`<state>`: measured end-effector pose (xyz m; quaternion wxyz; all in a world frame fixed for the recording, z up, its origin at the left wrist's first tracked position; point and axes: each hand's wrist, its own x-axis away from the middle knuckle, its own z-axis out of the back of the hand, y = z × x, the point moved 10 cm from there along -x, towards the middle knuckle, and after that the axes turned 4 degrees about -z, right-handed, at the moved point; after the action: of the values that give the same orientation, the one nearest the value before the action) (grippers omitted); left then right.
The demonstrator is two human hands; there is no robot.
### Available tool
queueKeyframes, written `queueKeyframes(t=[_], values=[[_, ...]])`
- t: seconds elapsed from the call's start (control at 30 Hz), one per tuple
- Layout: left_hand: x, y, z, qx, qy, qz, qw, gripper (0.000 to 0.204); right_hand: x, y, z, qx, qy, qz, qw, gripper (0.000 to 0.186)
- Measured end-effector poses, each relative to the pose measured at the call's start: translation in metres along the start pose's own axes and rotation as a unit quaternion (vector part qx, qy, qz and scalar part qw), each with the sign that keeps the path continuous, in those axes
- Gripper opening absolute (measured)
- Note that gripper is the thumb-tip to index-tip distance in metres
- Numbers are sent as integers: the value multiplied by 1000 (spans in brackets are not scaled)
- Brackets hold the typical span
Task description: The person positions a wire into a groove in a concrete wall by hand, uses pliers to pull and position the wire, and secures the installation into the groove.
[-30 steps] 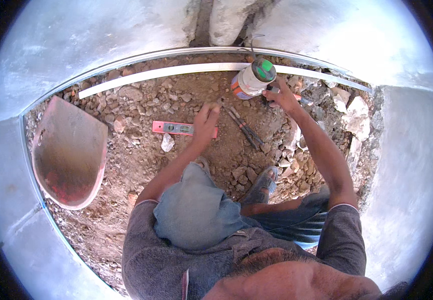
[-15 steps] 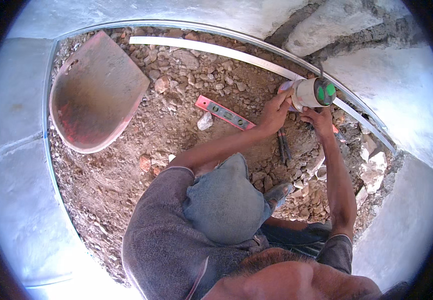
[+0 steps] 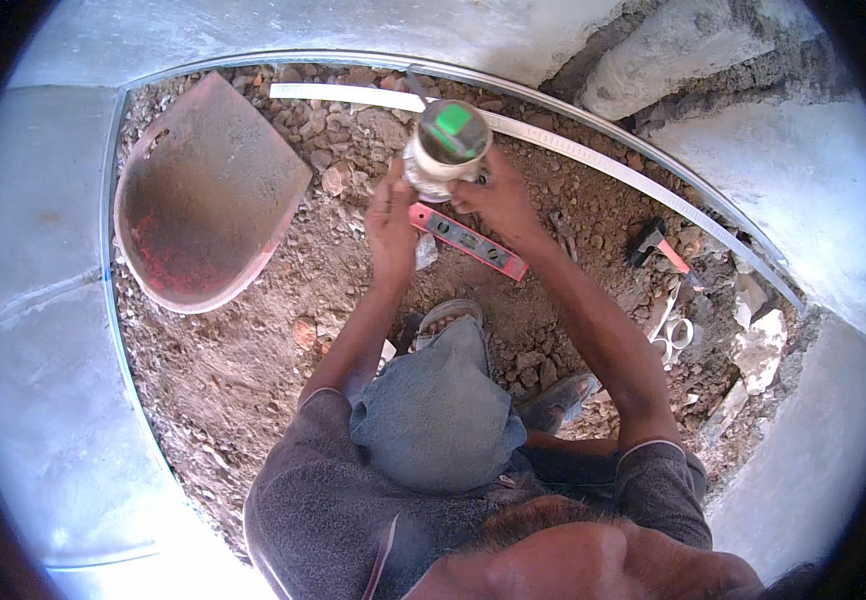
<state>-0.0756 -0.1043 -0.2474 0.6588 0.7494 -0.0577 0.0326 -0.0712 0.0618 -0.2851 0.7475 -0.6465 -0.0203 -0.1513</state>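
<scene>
Held between my two hands is a short cream cylinder (image 3: 431, 162) with a dark round end marked with a bright green patch; I cannot make out its kind. My left hand (image 3: 391, 215) is closed on its left side. My right hand (image 3: 498, 200) grips its lower right. Just below the hands, on the dirt, lies a red-and-grey spirit level (image 3: 468, 243). Behind the cylinder runs a long white flat strip (image 3: 593, 155), curved by the lens and partly covered by the cylinder.
A worn reddish pan (image 3: 208, 200) lies at the left. On the right are a hammer (image 3: 658, 245) with a red handle and some white rings (image 3: 677, 335) beside broken stones (image 3: 758, 350). Rubble covers the ground, with grey walls (image 3: 28, 220) and a metal edge strip (image 3: 553, 95) around it.
Both hands have carried the cream cylinder left, from the strip's right part to above the spirit level. The hammer and white rings now show more fully.
</scene>
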Motion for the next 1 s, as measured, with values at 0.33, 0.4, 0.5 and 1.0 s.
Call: queueKeyframes(t=[0.33, 0.4, 0.5, 1.0], values=[[-16, -61, 71, 33, 76, -29, 996, 37, 3, -10, -37, 129, 16, 32, 991, 64], [-16, -53, 59, 26, 70, -17, 997, 36, 4, -3, -13, 135, 59, 76, 986, 59], [-16, -46, 71, 27, 79, -48, 995, 37, 9, 20, 26, 105, 53, -22, 993, 41], [41, -62, -83, 83, -70, 118, 987, 26, 53, 181, 276, -392, 401, -202, 803, 23]])
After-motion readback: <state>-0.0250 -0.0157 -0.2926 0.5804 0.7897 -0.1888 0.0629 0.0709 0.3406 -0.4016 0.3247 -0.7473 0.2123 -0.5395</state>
